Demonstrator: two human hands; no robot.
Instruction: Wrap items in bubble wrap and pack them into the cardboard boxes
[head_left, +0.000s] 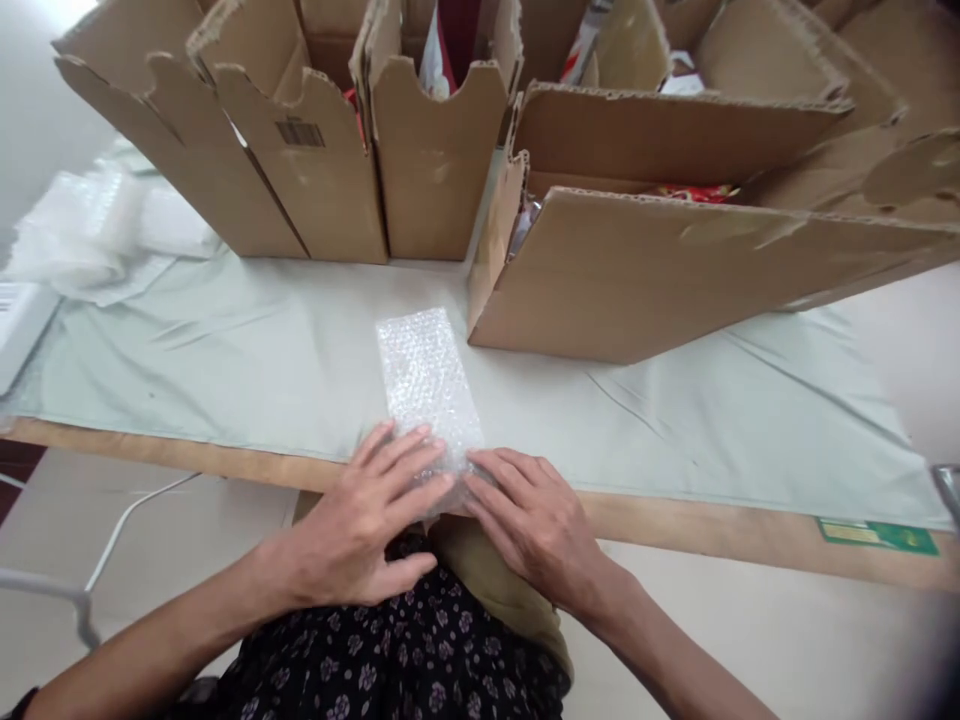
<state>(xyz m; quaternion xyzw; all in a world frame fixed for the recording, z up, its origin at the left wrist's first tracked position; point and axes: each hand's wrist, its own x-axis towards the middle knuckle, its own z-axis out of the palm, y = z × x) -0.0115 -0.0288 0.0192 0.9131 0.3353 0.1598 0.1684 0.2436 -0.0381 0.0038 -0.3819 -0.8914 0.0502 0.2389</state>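
Note:
A flat strip of clear bubble wrap (429,370) lies on the pale green cloth, reaching to the table's front edge. My left hand (371,515) rests on its near left part, fingers stretched out and thumb apart. At the near right side, my right hand (529,515) touches the bubble wrap with its fingertips, the fingers extended side by side. Part of the near end is hidden beneath my hands. Whether anything lies inside the bubble wrap, I cannot tell.
Several tall cardboard boxes (439,165) stand along the back, some holding packets. A wider cardboard box (622,280) sits right of the bubble wrap. More bubble wrap (97,225) is heaped at the far left. A green card (877,535) lies on the table's front edge (690,527).

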